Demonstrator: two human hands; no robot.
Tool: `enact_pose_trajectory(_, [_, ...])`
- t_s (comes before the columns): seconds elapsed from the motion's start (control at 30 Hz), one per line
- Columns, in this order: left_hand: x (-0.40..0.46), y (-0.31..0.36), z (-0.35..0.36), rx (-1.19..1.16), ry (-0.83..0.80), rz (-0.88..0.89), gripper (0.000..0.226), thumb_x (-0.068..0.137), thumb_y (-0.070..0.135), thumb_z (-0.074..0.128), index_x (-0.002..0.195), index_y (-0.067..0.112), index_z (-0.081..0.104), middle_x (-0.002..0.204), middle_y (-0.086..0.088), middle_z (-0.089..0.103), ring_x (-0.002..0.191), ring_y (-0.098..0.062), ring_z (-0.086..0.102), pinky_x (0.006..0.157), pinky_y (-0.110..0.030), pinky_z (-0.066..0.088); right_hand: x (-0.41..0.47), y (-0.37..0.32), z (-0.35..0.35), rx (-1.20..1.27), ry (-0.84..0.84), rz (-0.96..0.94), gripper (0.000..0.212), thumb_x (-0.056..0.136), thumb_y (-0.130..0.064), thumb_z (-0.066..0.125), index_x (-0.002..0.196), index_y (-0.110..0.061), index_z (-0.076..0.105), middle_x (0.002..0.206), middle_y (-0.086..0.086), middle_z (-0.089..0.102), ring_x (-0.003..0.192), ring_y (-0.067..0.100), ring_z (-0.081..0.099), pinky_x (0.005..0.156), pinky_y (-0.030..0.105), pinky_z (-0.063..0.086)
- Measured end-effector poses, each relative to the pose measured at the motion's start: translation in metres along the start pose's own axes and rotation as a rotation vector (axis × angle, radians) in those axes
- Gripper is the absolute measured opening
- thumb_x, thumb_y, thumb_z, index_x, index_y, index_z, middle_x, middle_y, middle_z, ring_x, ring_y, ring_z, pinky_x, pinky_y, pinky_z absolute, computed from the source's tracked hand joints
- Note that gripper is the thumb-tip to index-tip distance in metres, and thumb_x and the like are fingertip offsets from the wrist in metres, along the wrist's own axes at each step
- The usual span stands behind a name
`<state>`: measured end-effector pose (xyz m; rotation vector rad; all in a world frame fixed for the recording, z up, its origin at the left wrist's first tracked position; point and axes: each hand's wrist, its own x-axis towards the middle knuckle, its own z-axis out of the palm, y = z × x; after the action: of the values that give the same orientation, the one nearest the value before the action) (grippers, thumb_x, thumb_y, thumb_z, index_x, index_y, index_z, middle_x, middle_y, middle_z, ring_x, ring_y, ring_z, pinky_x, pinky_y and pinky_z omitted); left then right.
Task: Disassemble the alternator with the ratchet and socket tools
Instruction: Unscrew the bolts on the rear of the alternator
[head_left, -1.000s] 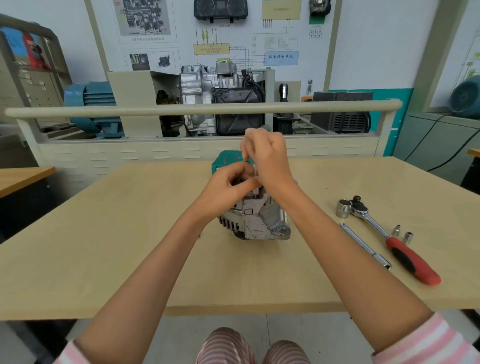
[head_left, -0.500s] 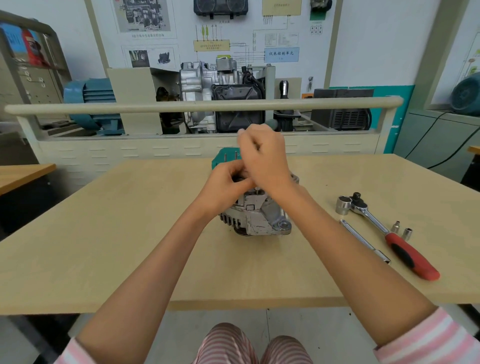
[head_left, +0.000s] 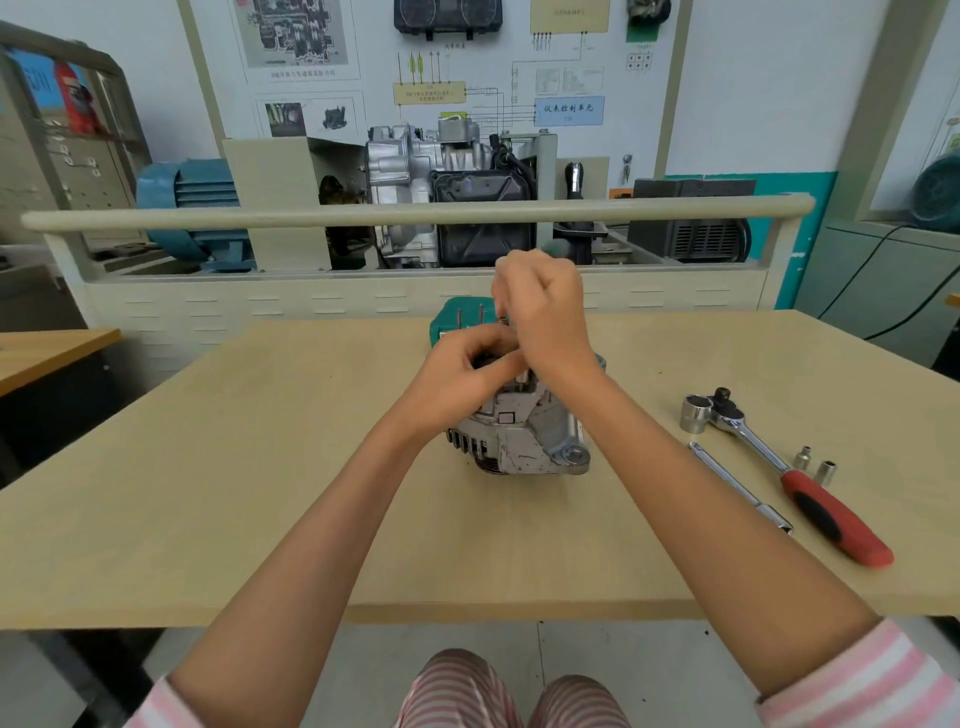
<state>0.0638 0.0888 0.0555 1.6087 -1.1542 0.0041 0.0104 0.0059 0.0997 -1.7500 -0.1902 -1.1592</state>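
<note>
Metal alternator (head_left: 519, 436): grey, ribbed, mid surface (head_left: 208, 493), directly beneath both grips.
Left hand (head_left: 462, 379): curled onto alternator top.
Right hand (head_left: 545, 312): grip pinching something small above; cannot tell what.
Ratchet (head_left: 779, 467): chrome, red handle, well right.

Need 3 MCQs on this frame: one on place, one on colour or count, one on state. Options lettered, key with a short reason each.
1. Where does the ratchet lie?
A. right of the alternator, on the table
B. in the left hand
C. on the floor

2. How many small loose sockets sit beside the ratchet's red handle?
A. none
B. two
C. five

3. What is the right hand doing?
A. lying flat on the table
B. gripping the ratchet
C. curled above the alternator's top, fingers closed

Key: 1 A, it lies untouched to the alternator's right. 2 B, two small sockets stand by the handle. 3 C, its fingers are curled there; what they pinch is hidden.
</note>
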Motion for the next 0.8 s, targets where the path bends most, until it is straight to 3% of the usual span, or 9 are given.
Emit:
enact_pose_trajectory(0.07, [0.001, -0.002, 0.000, 0.012, 0.002, 0.008, 0.013, 0.089, 0.008, 0.060, 0.082, -0.003, 0.063, 0.075, -0.023, 0.061, 0.068, -0.015, 0.052, 0.064, -0.022, 0.040, 0.002, -0.002, -0.003, 0.204, -0.051, 0.088, 0.035, 0.076, -0.013, 0.041, 0.043, -0.016, 0.032, 0.041, 0.003, 0.029, 0.054, 0.026, 0.033, 0.062, 0.029, 0.035])
enact_pose_trajectory(0.17, [0.001, -0.002, -0.001, -0.005, 0.006, 0.000, 0.019, 0.086, 0.003, 0.061, 0.072, 0.016, 0.062, 0.062, 0.011, 0.063, 0.063, 0.001, 0.055, 0.062, -0.014, 0.042, 0.000, -0.002, -0.001, 0.168, -0.050, 0.047, 0.034, 0.077, -0.011, 0.040, 0.043, -0.013, 0.036, 0.045, 0.008, 0.032, 0.053, 0.028, 0.032, 0.058, 0.033, 0.035])
enact_pose_trajectory(0.23, [0.002, -0.003, -0.001, 0.003, 0.011, -0.011, 0.021, 0.084, -0.002, 0.060, 0.072, 0.014, 0.061, 0.063, 0.012, 0.062, 0.064, -0.002, 0.056, 0.061, -0.020, 0.045, -0.004, 0.002, 0.001, -0.092, 0.003, -0.087, 0.033, 0.080, -0.010, 0.042, 0.048, -0.011, 0.038, 0.048, 0.008, 0.033, 0.054, 0.024, 0.033, 0.059, 0.036, 0.031])
enact_pose_trajectory(0.33, [0.003, -0.001, 0.001, 0.017, 0.077, -0.006, 0.022, 0.083, -0.007, 0.056, 0.080, 0.014, 0.059, 0.072, 0.005, 0.064, 0.068, -0.003, 0.056, 0.062, -0.027, 0.047, -0.012, 0.007, 0.006, -0.757, 0.094, -0.204, 0.024, 0.081, -0.021, 0.045, 0.061, -0.009, 0.053, 0.064, 0.001, 0.044, 0.070, 0.018, 0.038, 0.072, 0.029, 0.027])
enact_pose_trajectory(0.43, [0.003, 0.003, 0.001, -0.005, 0.087, 0.022, 0.034, 0.085, -0.006, 0.055, 0.093, 0.028, 0.054, 0.085, 0.008, 0.063, 0.075, 0.006, 0.058, 0.068, -0.019, 0.050, -0.019, 0.005, 0.010, -1.096, 0.132, -0.167, 0.033, 0.079, -0.032, 0.040, 0.076, -0.008, 0.062, 0.080, 0.007, 0.054, 0.080, 0.024, 0.043, 0.077, 0.032, 0.025])
enact_pose_trajectory(0.53, [0.002, 0.003, -0.001, -0.002, 0.049, -0.018, 0.029, 0.083, -0.005, 0.055, 0.086, 0.024, 0.057, 0.081, 0.002, 0.063, 0.072, 0.001, 0.055, 0.065, -0.023, 0.048, -0.014, 0.001, 0.007, -0.923, 0.082, -0.163, 0.028, 0.079, -0.029, 0.042, 0.062, -0.013, 0.056, 0.067, -0.001, 0.044, 0.074, 0.019, 0.038, 0.075, 0.032, 0.027])
enact_pose_trajectory(0.63, [0.001, 0.000, -0.003, -0.015, 0.004, -0.031, 0.015, 0.083, 0.000, 0.059, 0.078, 0.014, 0.063, 0.070, 0.003, 0.065, 0.069, -0.004, 0.056, 0.063, -0.021, 0.044, -0.003, 0.001, 0.002, -0.456, -0.045, -0.138, 0.035, 0.079, -0.021, 0.042, 0.046, -0.014, 0.033, 0.049, -0.003, 0.032, 0.061, 0.018, 0.034, 0.067, 0.033, 0.029])
enact_pose_trajectory(0.73, [0.001, -0.002, -0.003, -0.034, -0.012, -0.004, 0.012, 0.088, 0.006, 0.060, 0.078, 0.010, 0.065, 0.068, 0.002, 0.065, 0.069, -0.006, 0.057, 0.065, -0.019, 0.042, 0.004, 0.000, -0.006, 0.093, -0.135, 0.041, 0.040, 0.081, -0.015, 0.039, 0.041, -0.009, 0.038, 0.045, 0.011, 0.034, 0.052, 0.021, 0.035, 0.062, 0.033, 0.037])
enact_pose_trajectory(0.8, [0.001, -0.001, -0.003, -0.049, -0.009, -0.010, 0.016, 0.088, 0.007, 0.061, 0.076, 0.018, 0.064, 0.064, 0.013, 0.064, 0.064, 0.002, 0.056, 0.064, -0.012, 0.041, 0.006, 0.002, -0.009, 0.240, -0.176, 0.100, 0.040, 0.081, -0.015, 0.036, 0.041, -0.012, 0.040, 0.047, 0.009, 0.036, 0.051, 0.017, 0.038, 0.061, 0.024, 0.038])
